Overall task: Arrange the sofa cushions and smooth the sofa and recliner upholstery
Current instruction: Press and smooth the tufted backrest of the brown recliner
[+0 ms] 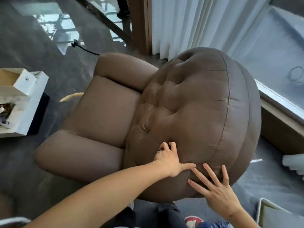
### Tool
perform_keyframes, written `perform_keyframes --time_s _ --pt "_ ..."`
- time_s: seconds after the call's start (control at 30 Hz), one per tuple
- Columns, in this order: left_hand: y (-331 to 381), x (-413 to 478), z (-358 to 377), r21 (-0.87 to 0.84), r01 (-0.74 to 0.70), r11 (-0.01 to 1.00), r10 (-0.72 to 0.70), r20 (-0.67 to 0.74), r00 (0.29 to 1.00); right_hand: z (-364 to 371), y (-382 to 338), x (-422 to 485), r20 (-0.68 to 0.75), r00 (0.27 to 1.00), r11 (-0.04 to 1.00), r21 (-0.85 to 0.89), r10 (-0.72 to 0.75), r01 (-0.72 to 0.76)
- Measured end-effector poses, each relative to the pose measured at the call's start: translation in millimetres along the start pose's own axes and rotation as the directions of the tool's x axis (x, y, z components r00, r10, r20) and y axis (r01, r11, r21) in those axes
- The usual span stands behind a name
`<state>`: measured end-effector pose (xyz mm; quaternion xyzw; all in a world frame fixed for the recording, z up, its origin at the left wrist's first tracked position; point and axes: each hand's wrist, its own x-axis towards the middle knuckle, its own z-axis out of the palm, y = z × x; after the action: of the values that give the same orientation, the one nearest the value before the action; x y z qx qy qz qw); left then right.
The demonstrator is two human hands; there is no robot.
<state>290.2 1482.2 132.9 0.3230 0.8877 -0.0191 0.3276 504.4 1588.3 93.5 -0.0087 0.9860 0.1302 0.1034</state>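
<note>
A brown recliner (108, 116) fills the middle of the head view, seen from behind and above. Its round tufted backrest (194, 112) bulges toward me, with the seat and two padded armrests beyond it to the left. My left hand (167, 157) presses on the lower edge of the backrest, fingers curled into the upholstery and thumb stretched right. My right hand (215, 190) lies flat on the backrest's near rim, fingers spread. The two hands almost touch. Neither hand holds anything.
A white low table (24, 99) with an open box stands left of the recliner on the dark glossy floor. White curtains (189, 22) and a window ledge (279, 102) lie behind right. A black cable (85, 49) runs across the floor at the back.
</note>
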Motion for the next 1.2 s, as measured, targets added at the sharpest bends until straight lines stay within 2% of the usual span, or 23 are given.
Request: perform_keyframes --time_s 0.13,0.3,0.37,0.47,0.6,0.9,1.2 --pt "34.0 32.6 -11.0 0.019 0.058 0.998 -0.056 -0.104 0.993 -0.5 53.3 22.0 -0.033 0.998 0.995 0.082 0.056 -0.053" --pt "64.7 71.4 -36.0 -0.078 0.159 0.984 -0.171 -0.182 0.968 0.7 100.2 63.9 -0.064 0.985 0.965 0.218 0.160 -0.143" --pt "73.7 81.9 -43.3 -0.122 0.137 0.983 -0.159 -0.193 0.968 2.0 113.0 71.7 -0.073 0.977 0.950 0.256 0.202 -0.177" --pt "81.2 103.0 -60.1 -0.194 0.174 0.965 -0.211 -0.190 0.959 1.8 129.5 93.4 -0.121 0.977 0.948 0.288 0.178 -0.137" --pt "85.8 126.5 -82.6 -0.218 0.219 0.951 -0.257 -0.163 0.953 -6.1 145.5 121.2 -0.066 0.982 0.930 0.336 0.179 -0.147" --pt "76.2 145.8 -98.0 -0.215 0.193 0.957 -0.237 -0.203 0.950 -22.0 162.7 149.2 0.013 0.984 0.922 0.347 0.179 -0.172" --pt "69.0 144.8 -62.0 -0.106 0.089 0.990 -0.109 -0.193 0.975 -27.3 163.3 135.8 0.083 0.950 0.863 0.401 0.301 -0.308"
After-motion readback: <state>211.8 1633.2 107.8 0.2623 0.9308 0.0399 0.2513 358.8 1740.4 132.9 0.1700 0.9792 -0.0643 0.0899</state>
